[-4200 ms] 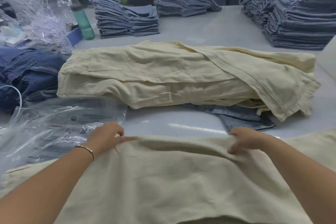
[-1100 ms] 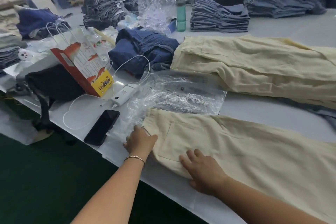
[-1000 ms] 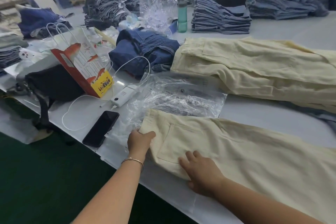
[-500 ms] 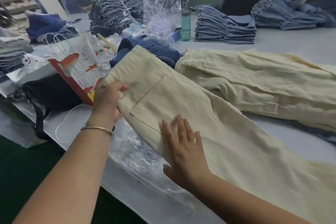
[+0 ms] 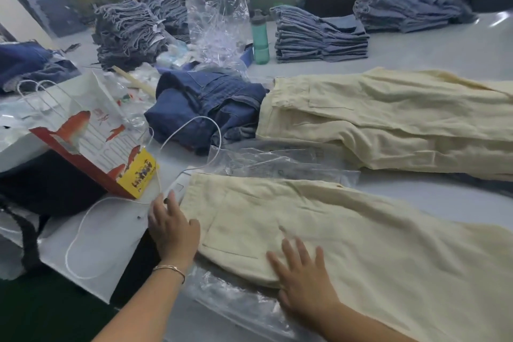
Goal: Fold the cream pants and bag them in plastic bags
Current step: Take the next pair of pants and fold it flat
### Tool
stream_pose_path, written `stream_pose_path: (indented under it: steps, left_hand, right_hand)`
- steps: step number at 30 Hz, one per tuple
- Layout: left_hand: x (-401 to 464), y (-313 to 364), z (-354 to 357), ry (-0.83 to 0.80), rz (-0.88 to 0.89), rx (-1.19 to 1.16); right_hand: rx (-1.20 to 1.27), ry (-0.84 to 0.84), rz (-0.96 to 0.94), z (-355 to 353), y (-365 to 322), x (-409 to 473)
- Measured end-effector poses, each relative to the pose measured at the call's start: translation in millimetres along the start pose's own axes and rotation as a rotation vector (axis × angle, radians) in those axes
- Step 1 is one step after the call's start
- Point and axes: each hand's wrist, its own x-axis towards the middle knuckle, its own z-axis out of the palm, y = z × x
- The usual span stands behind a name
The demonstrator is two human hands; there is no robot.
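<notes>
A pair of cream pants [image 5: 347,233] lies flat on the table in front of me, waistband to the left, legs running off to the right. My left hand [image 5: 172,228] rests at the waistband's left edge, fingers fairly straight. My right hand [image 5: 302,277] presses flat on the fabric near the back pocket, fingers spread. Clear plastic bags [image 5: 283,164] lie behind the pants, and more plastic [image 5: 236,297] shows under their near edge. A stack of cream pants [image 5: 388,119] lies further back.
To the left stand a white and red paper bag [image 5: 94,133], a white cable [image 5: 83,228], a black bag [image 5: 50,183] and crumpled dark blue jeans [image 5: 205,103]. Stacks of folded jeans [image 5: 319,36], a green bottle [image 5: 259,39] and crumpled plastic [image 5: 216,25] fill the back.
The waist end of the pants, lifted by my left hand half a second ago, now lies flat on the table. My left hand has let go and rests beside it; the right still presses.
</notes>
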Motion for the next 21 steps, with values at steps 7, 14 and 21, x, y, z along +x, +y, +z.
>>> stream_pose_path:
  steps: [7,14,21]
  left_hand:
    - [-56.2,40.3,34.8,-0.474,0.575,-0.058]
    - [-50.1,71.3,23.6,-0.503,0.459,0.019]
    - [-122.8,179.4,30.3,-0.623,0.715,-0.226]
  right_hand:
    - [-0.028,0.175,-0.005,12.5,-3.0,2.5]
    - [0.042,0.026,-0.133,0.5,11.6,-0.1]
    - [0.310,0.203,-0.096,-8.3,94.3,-76.7]
